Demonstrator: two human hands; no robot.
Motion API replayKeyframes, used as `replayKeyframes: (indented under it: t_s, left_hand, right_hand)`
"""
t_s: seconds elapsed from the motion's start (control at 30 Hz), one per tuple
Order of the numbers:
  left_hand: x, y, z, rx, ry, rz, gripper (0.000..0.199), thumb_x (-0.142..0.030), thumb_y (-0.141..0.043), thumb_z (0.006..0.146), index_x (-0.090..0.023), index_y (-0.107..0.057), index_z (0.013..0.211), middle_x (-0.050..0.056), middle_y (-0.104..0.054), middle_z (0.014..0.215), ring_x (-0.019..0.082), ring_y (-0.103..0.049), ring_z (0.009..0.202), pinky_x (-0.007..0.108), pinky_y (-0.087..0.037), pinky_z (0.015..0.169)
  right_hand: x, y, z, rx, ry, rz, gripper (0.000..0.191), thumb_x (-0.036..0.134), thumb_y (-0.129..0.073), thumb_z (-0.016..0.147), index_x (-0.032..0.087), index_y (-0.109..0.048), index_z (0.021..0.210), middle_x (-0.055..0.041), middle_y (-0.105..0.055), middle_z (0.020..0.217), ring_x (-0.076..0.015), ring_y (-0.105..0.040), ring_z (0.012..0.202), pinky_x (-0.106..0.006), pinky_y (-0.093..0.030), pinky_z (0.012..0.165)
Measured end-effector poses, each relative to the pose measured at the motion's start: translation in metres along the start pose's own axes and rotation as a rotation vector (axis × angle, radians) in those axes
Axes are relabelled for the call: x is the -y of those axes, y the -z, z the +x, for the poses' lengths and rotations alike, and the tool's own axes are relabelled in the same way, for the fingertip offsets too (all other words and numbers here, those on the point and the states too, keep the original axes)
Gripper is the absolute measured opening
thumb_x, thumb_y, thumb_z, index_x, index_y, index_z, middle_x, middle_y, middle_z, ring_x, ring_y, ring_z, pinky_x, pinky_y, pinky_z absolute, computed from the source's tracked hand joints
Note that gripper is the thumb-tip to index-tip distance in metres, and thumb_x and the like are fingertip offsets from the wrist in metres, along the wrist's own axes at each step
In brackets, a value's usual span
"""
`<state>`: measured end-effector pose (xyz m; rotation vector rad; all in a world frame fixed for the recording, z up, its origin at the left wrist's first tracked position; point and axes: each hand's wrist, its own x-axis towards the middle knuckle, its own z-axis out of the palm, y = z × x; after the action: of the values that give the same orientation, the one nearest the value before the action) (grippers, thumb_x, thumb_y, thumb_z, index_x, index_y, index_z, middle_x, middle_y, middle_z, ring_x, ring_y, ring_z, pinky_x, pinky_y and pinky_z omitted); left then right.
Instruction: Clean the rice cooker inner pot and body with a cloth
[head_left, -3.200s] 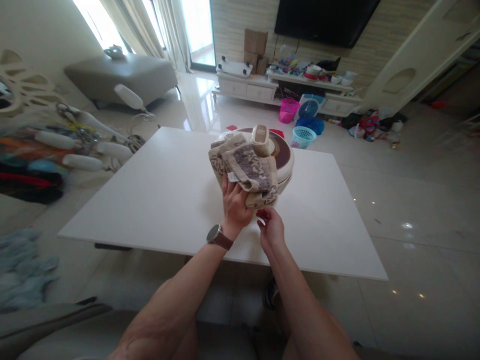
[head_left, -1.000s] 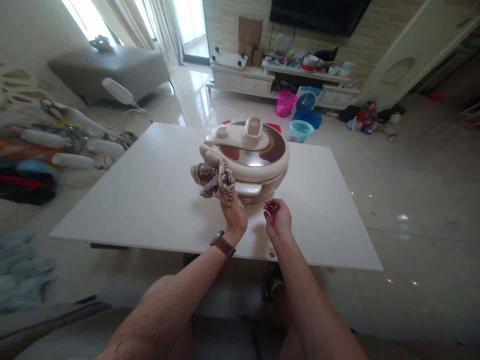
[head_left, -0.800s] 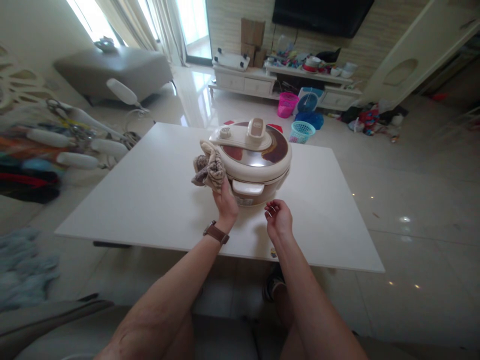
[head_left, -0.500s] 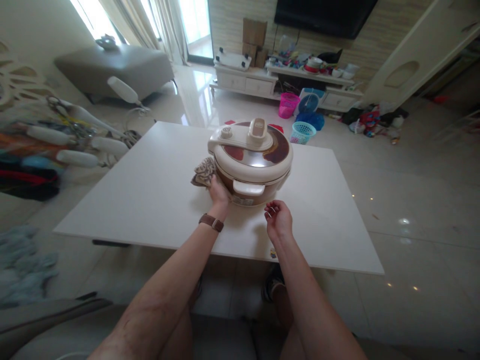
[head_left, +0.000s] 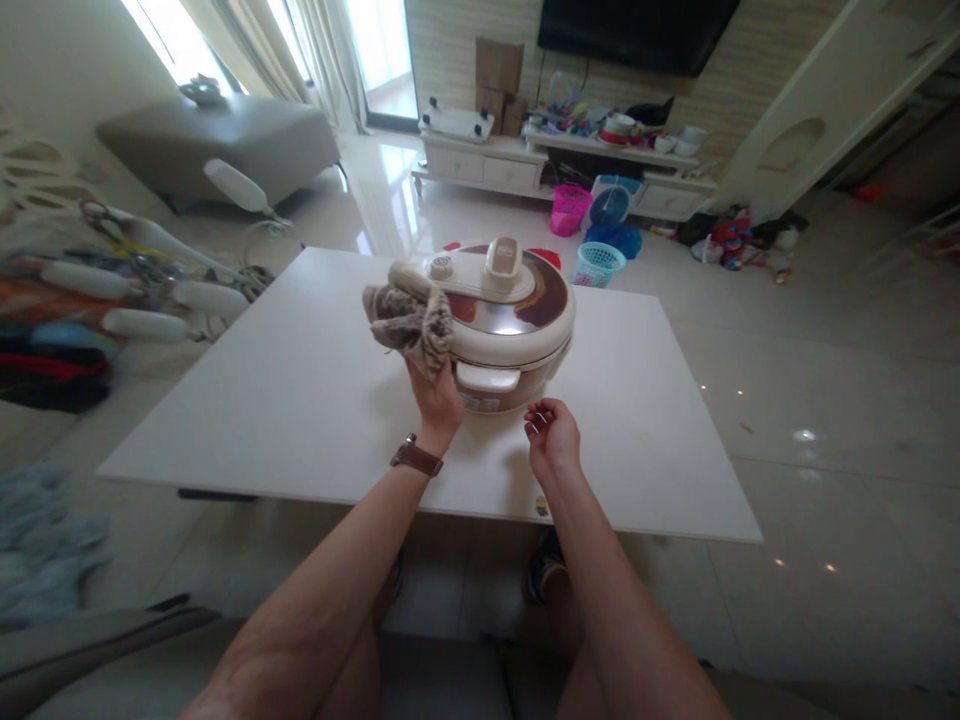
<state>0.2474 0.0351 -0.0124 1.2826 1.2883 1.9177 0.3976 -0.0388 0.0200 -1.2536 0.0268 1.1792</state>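
Note:
A cream and brown electric pressure cooker (head_left: 514, 340) with its lid on stands upright on the white table (head_left: 300, 400). My left hand (head_left: 436, 395) is closed on a bunched, patterned cloth (head_left: 409, 315), held up at the left side of the cooker and covering part of the lid's left edge. Whether the cloth touches the lid I cannot tell. My right hand (head_left: 553, 435) is just in front of the cooker's base, palm up with curled fingers, apart from the cooker. Nothing shows in it.
Past the table's far edge stand a light blue basket (head_left: 600, 262) and a pink basket (head_left: 571, 210). White fan blades (head_left: 142, 322) and cables lie to the left. A low cabinet (head_left: 480, 165) holds boxes and small items. A small sticker (head_left: 541, 506) is at the table's near edge.
My left hand has raised the cloth from low on the cooker's left side to the level of the lid. My right hand and the cooker stay in place.

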Motion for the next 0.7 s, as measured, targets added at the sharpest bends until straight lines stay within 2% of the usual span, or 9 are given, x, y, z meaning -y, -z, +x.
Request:
replayKeyframes:
  t_s: [0.07,0.13,0.2,0.3,0.5,0.6,0.7]
  left_hand:
    - [-0.008,0.005,-0.003,0.244,-0.202,0.154,0.048,-0.057,-0.068,0.088,-0.023,-0.077,0.119,0.013,-0.071,0.135,0.035,-0.049,0.148,0.052,-0.018,0.135]
    - [-0.019,0.008,-0.004,0.481,-0.345,0.265,0.044,-0.055,-0.074,0.081,-0.025,-0.080,0.112,0.011,-0.076,0.124,0.041,-0.051,0.145,0.060,-0.010,0.135]
    - [-0.030,0.010,-0.003,0.597,-0.387,0.325,0.040,-0.051,-0.077,0.077,-0.027,-0.081,0.109,0.010,-0.077,0.121,0.043,-0.050,0.145,0.064,-0.004,0.134]
    - [-0.036,0.009,-0.001,0.558,-0.343,0.351,0.040,-0.048,-0.076,0.078,-0.027,-0.080,0.111,0.009,-0.075,0.126,0.043,-0.047,0.147,0.063,-0.004,0.134]
    - [-0.018,0.009,0.003,0.324,-0.276,0.269,0.044,-0.055,-0.068,0.085,-0.021,-0.078,0.112,0.015,-0.072,0.129,0.041,-0.049,0.145,0.061,-0.012,0.134]
    - [-0.017,0.011,0.000,0.363,-0.249,0.223,0.041,-0.058,-0.071,0.082,-0.024,-0.079,0.103,0.013,-0.074,0.124,0.042,-0.050,0.144,0.060,-0.014,0.133]
    - [-0.025,0.013,-0.012,0.494,-0.344,0.267,0.033,-0.055,-0.072,0.081,-0.027,-0.080,0.095,0.010,-0.078,0.108,0.042,-0.055,0.139,0.061,-0.011,0.134]
  right_hand:
    - [0.000,0.000,-0.001,0.002,-0.001,0.005,0.009,0.016,-0.058,0.072,0.019,-0.057,0.064,0.0034,-0.062,0.059,-0.0076,-0.054,0.052,-0.020,-0.040,0.053]
    - [0.000,0.000,-0.001,0.004,-0.001,0.007,0.010,0.015,-0.058,0.073,0.019,-0.058,0.064,0.0030,-0.062,0.059,-0.0074,-0.054,0.052,-0.020,-0.040,0.053]
    - [-0.001,0.001,-0.001,0.006,0.001,0.003,0.010,0.015,-0.058,0.073,0.019,-0.058,0.064,0.0029,-0.062,0.059,-0.0073,-0.054,0.052,-0.020,-0.040,0.053]
    - [-0.002,0.002,-0.001,0.005,0.004,-0.005,0.010,0.015,-0.058,0.073,0.019,-0.058,0.064,0.0030,-0.062,0.059,-0.0077,-0.054,0.053,-0.020,-0.040,0.053]
    - [-0.003,0.004,-0.001,0.005,0.013,-0.016,0.011,0.015,-0.058,0.074,0.019,-0.058,0.064,0.0029,-0.062,0.059,-0.0073,-0.054,0.053,-0.020,-0.040,0.053]
    - [-0.005,0.004,0.000,0.012,0.013,-0.022,0.009,0.016,-0.059,0.073,0.019,-0.057,0.065,0.0031,-0.062,0.059,-0.0078,-0.054,0.053,-0.021,-0.040,0.053]
    - [-0.008,0.003,0.003,0.009,0.022,-0.003,0.008,0.016,-0.059,0.072,0.019,-0.057,0.065,0.0037,-0.061,0.059,-0.0079,-0.054,0.053,-0.021,-0.040,0.052]
